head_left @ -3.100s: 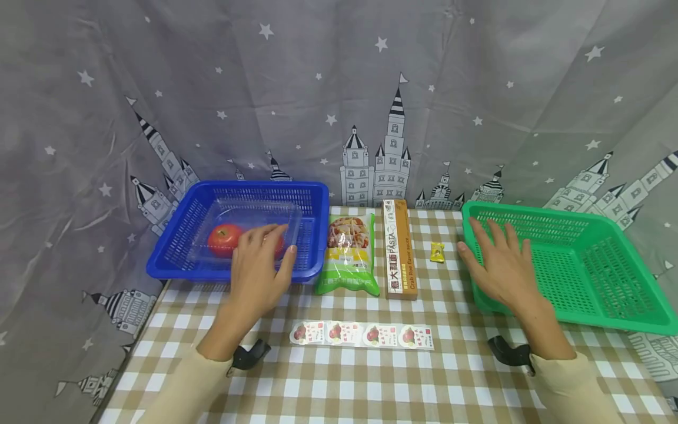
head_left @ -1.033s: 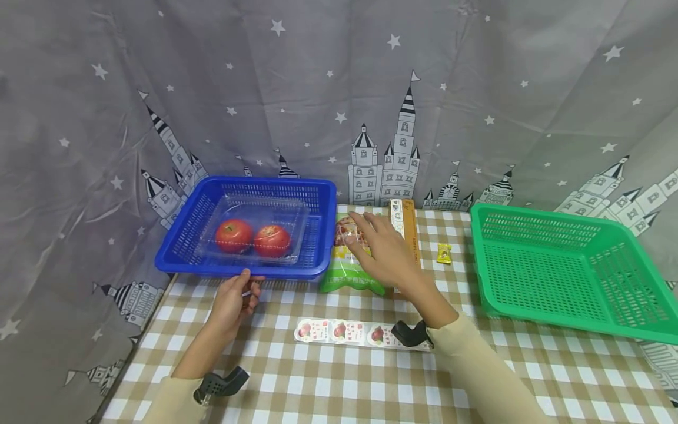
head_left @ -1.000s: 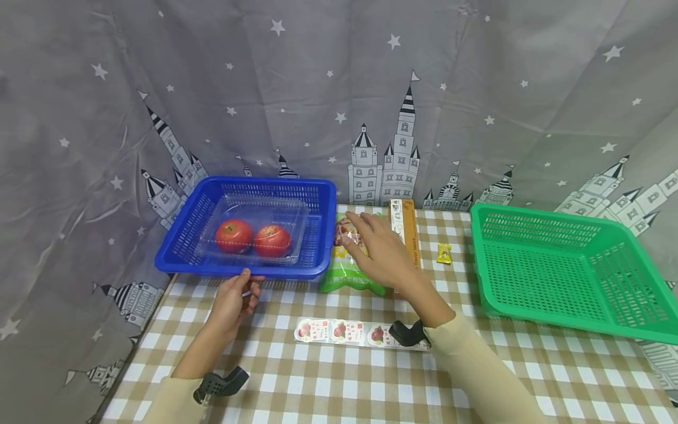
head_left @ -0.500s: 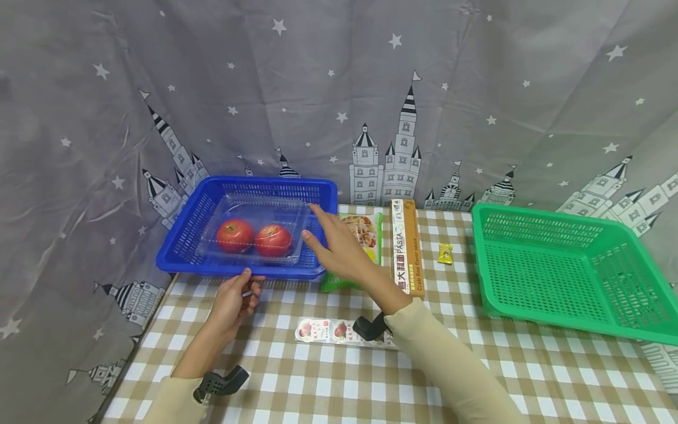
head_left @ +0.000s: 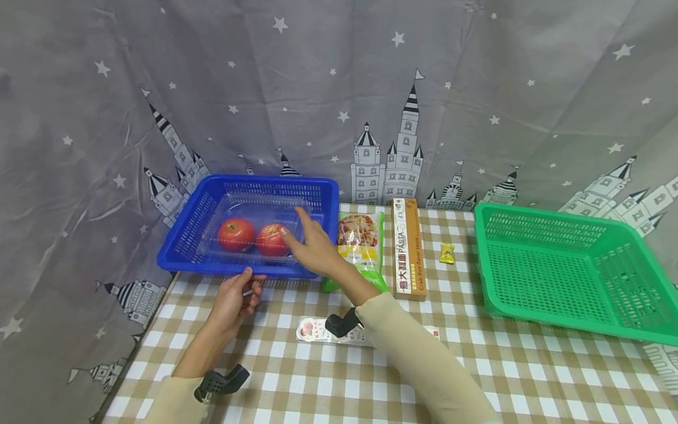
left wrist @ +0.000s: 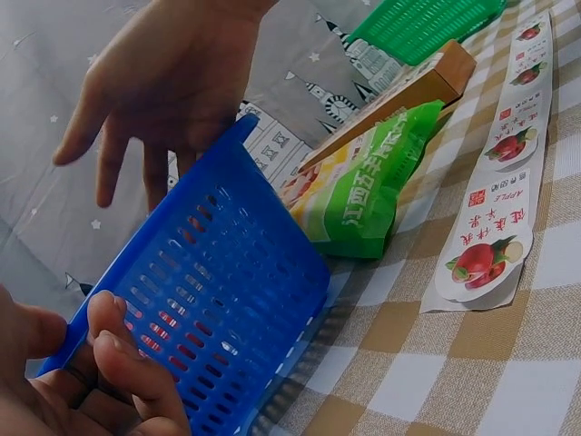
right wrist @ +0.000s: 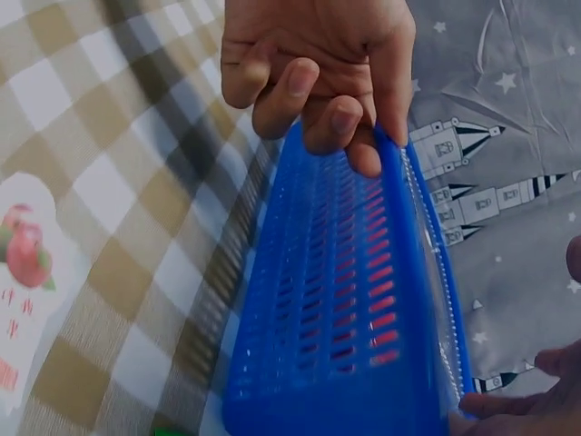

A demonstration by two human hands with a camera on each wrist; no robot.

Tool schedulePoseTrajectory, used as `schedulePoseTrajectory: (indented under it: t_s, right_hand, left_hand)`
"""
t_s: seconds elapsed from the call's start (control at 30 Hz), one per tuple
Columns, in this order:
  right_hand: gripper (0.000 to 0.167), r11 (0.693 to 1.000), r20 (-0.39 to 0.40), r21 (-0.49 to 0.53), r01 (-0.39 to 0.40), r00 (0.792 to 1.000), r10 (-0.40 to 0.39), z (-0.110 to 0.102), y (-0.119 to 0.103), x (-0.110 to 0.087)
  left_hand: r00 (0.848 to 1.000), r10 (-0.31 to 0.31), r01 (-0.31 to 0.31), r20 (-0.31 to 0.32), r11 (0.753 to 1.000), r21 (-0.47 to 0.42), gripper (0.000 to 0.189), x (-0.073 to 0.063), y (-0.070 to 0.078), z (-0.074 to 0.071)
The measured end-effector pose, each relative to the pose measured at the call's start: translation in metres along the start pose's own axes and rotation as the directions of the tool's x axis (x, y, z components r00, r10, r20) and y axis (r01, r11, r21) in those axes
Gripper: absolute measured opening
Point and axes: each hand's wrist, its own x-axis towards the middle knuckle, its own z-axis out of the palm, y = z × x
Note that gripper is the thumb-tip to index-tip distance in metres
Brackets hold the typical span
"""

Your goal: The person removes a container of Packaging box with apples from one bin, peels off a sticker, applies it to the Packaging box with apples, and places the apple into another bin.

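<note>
My left hand (head_left: 235, 300) pinches the front rim of a blue plastic basket (head_left: 206, 270), thumb on top and fingers below; the left wrist view shows the same grip. Inside the basket sits a clear plastic box (head_left: 259, 206) with two red apples, a left one (head_left: 235, 234) and a right one (head_left: 272, 239). Over the basket's right end, my right hand (head_left: 320, 253) has its fingers extended and its thumb apart, right at the clear box's right side. Fingers of the right hand (right wrist: 526, 409) appear close to the rim in the right wrist view.
Right of the basket lie a green food packet (head_left: 360, 235), a pasta box (head_left: 409, 253) and a small yellow wrapped sweet (head_left: 446, 253). A green basket (head_left: 484, 282) stands further right. A strip of apple stickers (head_left: 313, 330) lies in front, partly behind the right wrist's camera.
My right hand has moved left from the green basket, across the packet, to the clear box. The left hand has gone from over the clear box to the blue basket's front rim.
</note>
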Motion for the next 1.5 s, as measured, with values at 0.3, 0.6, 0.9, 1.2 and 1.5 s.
schedulePoseTrajectory:
  t_s: [0.3,0.6,0.9,1.2,1.5]
  right_hand:
    - [0.075,0.976,-0.045,0.094,-0.196,0.979,0.201,0.013,-0.01,0.016]
    - [0.071,0.922,-0.034,0.231,-0.312,0.944,0.328,0.022,-0.009,0.025]
    - [0.066,0.881,-0.015,0.301,-0.365,0.922,0.387,0.027,-0.006,0.032]
    - [0.074,0.837,-0.013,0.38,-0.394,0.902,0.431,0.03,-0.003,0.035]
    - [0.086,0.805,-0.064,0.484,-0.343,0.904,0.423,0.029,-0.004,0.034]
  left_hand:
    - [1.0,0.006,-0.006,0.011,1.0,-0.011,0.045,-0.001,0.001,-0.001]
    - [1.0,0.015,-0.015,0.026,1.0,0.008,0.04,-0.002,0.003,-0.003]
    - [1.0,0.003,-0.003,0.026,1.0,0.008,0.045,-0.001,0.002,-0.003]
    - [0.999,0.005,-0.006,0.033,1.0,0.005,0.042,0.0,0.0,-0.003]
    - [1.0,0.009,-0.009,0.026,1.0,-0.003,0.041,0.001,-0.001,-0.003]
